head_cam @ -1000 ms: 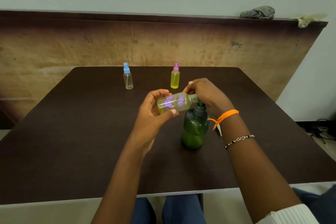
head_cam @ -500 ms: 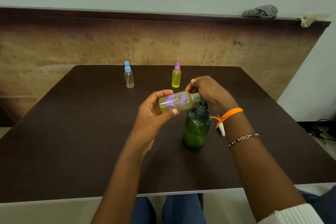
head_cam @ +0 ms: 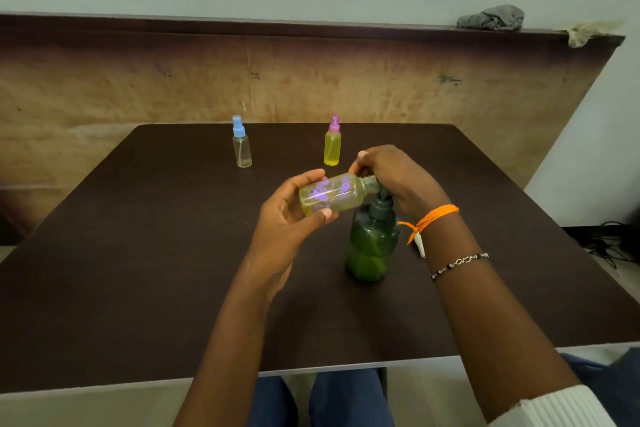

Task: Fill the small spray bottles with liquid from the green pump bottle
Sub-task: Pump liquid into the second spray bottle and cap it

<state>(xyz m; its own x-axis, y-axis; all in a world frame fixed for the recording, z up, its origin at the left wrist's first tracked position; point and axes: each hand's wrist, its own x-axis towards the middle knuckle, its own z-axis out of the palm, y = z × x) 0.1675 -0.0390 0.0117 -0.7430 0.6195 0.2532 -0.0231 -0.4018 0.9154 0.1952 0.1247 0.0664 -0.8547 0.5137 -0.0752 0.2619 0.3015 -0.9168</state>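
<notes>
Midway through the filling step, a person's left hand (head_cam: 294, 218) kept its grip closed around a small uncapped bottle (head_cam: 334, 192), tilted almost onto its side so that the threaded neck met the spout of the green pump bottle (head_cam: 372, 243), which stood upright on the dark worktop (head_cam: 138, 253) just right of that grip. The right hand (head_cam: 391, 177) lay curled over the pump head with its fingers bent down across it; whether it pressed or merely rested could not be told. The held bottle was clear, thin-walled plastic, cylindrical, printed with purple figures and showing yellowish liquid pooled along its lower side, seemingly only partly full. The pump bottle was translucent green plastic, rounded and ribbed at the waist, with a matt grey collar. Beyond the left grip stood two slim spray bottles: a blue-capped bottle (head_cam: 241, 144), clear and apparently almost empty, and a pink-capped bottle (head_cam: 332, 144), filled yellow nearly to the shoulder. A small white cap-like piece (head_cam: 419, 246) lay under the right wrist, its nature uncertain. Judging by the levels, further strokes of the pump looked needed, with the neck held snug at the spout to avoid drips on the smooth worktop.
</notes>
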